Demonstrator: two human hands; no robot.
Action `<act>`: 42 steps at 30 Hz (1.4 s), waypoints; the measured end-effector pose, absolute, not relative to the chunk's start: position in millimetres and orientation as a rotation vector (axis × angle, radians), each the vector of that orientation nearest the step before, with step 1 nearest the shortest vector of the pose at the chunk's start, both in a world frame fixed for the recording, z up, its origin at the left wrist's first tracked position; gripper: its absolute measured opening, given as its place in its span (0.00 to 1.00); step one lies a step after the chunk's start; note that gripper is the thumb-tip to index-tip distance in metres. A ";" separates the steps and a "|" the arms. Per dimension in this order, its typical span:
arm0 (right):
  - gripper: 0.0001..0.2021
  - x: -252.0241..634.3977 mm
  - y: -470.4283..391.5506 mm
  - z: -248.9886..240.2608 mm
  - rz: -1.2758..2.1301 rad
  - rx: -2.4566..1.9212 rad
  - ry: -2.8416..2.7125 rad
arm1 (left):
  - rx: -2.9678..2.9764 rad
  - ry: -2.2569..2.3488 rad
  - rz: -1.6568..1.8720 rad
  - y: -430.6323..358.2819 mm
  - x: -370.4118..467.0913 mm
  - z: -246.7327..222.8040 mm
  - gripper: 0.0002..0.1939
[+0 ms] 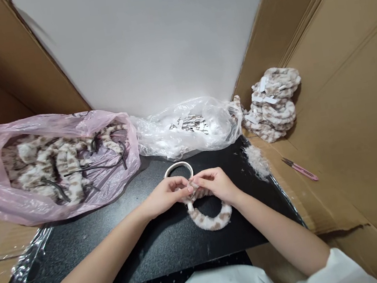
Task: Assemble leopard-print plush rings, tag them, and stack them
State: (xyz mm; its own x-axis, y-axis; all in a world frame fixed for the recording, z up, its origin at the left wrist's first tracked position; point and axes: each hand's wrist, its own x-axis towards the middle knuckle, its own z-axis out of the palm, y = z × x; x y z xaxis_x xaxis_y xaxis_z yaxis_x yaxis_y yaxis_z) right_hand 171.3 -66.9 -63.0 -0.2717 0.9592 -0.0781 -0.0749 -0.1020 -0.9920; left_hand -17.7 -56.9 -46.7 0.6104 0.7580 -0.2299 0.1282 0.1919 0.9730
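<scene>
A fluffy white-and-brown spotted headband (212, 223) lies as a ring on the black table in front of me. My left hand (168, 194) pinches the far part of this headband between thumb and forefinger. From the other side my right hand (216, 184) grips the same part, its fingertips almost meeting those of the left. What exactly lies between the fingertips is too small to make out. Just beyond the hands rests a white roll of tape (178, 165), partly hidden by them.
A pink plastic bag (100, 119) of spotted fur pieces and dark cords stands at left. Behind the hands lies a clear bag (159, 136) of small printed strips. At right are stacked fluffy headbands (272, 110), a fluff clump (257, 162) and pink thread snips (301, 169). Cardboard walls (354, 88) flank the table.
</scene>
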 end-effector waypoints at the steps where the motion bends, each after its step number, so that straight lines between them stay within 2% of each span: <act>1: 0.12 173.1 -66.8 -62.8 1.421 -1.106 -1.370 | 1.427 0.863 0.530 -57.6 -18.0 -47.0 0.13; 7: 0.04 181.0 -65.7 -61.5 1.049 -1.287 -1.780 | 2.101 1.056 0.608 -59.9 -21.5 -44.5 0.09; 11: 0.05 181.5 -64.7 -59.8 0.710 -1.305 -1.950 | 2.417 1.181 0.711 -52.6 -31.4 -40.7 0.07; 13: 0.05 182.3 -64.4 -59.2 0.658 -1.287 -1.945 | 2.552 1.242 0.630 -45.9 -39.2 -41.2 0.11; 15: 0.05 183.3 -64.2 -59.0 0.628 -1.262 -1.911 | 2.642 1.229 0.505 -38.9 -46.4 -43.6 0.14; 18: 0.05 184.0 -64.3 -59.6 0.583 -1.229 -1.886 | 2.679 1.129 0.447 -31.6 -51.5 -48.3 0.07; 28: 0.07 173.7 -71.9 -52.5 0.535 -1.123 -1.711 | 2.445 1.006 0.692 -47.2 -39.1 -37.2 0.09; 34: 0.06 164.2 -77.1 -51.4 0.483 -1.155 -1.592 | 2.550 0.952 0.792 -53.1 -31.2 -41.4 0.06; 42: 0.04 161.7 -75.7 -51.1 0.664 -1.127 -1.531 | 2.717 0.887 0.771 -51.9 -31.4 -40.1 0.05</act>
State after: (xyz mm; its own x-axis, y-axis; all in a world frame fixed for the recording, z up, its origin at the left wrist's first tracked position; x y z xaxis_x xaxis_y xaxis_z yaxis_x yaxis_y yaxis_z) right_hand 161.7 -75.7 -51.1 0.0190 0.9059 0.4231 0.3099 0.3970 -0.8639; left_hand -31.4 -51.9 -40.1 0.6873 0.5925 0.4202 0.4989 -0.8055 0.3199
